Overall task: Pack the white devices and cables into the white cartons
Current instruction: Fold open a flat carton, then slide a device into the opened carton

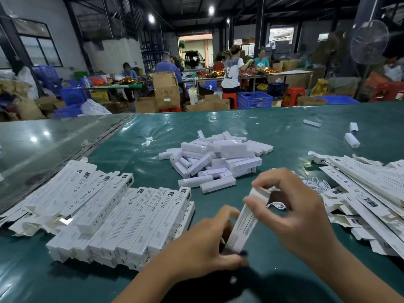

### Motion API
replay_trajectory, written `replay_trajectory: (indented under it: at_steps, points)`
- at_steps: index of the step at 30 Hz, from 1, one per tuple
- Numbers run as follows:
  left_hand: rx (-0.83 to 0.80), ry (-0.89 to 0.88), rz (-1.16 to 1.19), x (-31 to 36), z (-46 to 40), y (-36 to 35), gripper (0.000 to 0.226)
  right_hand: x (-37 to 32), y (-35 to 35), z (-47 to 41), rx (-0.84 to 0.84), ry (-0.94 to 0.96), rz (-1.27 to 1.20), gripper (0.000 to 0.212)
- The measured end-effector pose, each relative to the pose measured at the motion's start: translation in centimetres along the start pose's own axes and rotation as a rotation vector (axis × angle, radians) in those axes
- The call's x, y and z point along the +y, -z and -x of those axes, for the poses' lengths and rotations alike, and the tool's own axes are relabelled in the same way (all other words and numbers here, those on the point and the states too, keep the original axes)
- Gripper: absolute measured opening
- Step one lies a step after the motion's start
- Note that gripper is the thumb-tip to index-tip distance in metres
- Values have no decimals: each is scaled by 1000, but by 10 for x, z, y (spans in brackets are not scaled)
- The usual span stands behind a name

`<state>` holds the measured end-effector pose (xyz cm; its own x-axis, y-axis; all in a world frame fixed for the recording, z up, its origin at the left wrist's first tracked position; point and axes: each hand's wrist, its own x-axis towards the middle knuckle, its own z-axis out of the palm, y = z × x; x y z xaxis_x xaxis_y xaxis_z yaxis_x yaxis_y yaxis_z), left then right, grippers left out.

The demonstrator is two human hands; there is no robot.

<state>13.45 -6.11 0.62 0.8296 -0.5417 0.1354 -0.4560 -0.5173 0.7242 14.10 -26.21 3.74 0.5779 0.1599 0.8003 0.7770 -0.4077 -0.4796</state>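
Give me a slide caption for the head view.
Both hands, left hand and right hand, hold a white carton over the green table.

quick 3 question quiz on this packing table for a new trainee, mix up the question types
1. True or false: both hands hold the same carton.
2. Where is the pile of devices?
A. Middle of the table
B. In a blue crate
C. On the floor
3. Fill in: the cartons standing packed in rows are to the person's ____.

Key:
1. True: the left hand grips its lower end and the right hand its top.
2. A
3. left
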Motion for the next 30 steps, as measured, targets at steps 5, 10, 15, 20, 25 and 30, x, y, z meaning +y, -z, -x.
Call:
replay_trajectory:
  at_steps: [5,10,15,20,25,30]
  points:
    - [300,-21,155,2,-3,3,21,31,17,-11,33,-538,-238,31]
    - [651,-70,384,10,-6,-3,27,34,0,-1,-103,-655,-601,32]
    - [863,-98,608,14,-8,-19,43,27,-13,6,-12,-679,-742,53]
    - [743,22,391,18,-5,-6,35,25,-25,13,32,-684,-383,28]
    - [472,-201,-571,11,3,20,37,34,-14,2,115,-919,-485,31]
    - [567,-170,-764,14,6,31,28,31,-16,1,15,-893,-688,57]
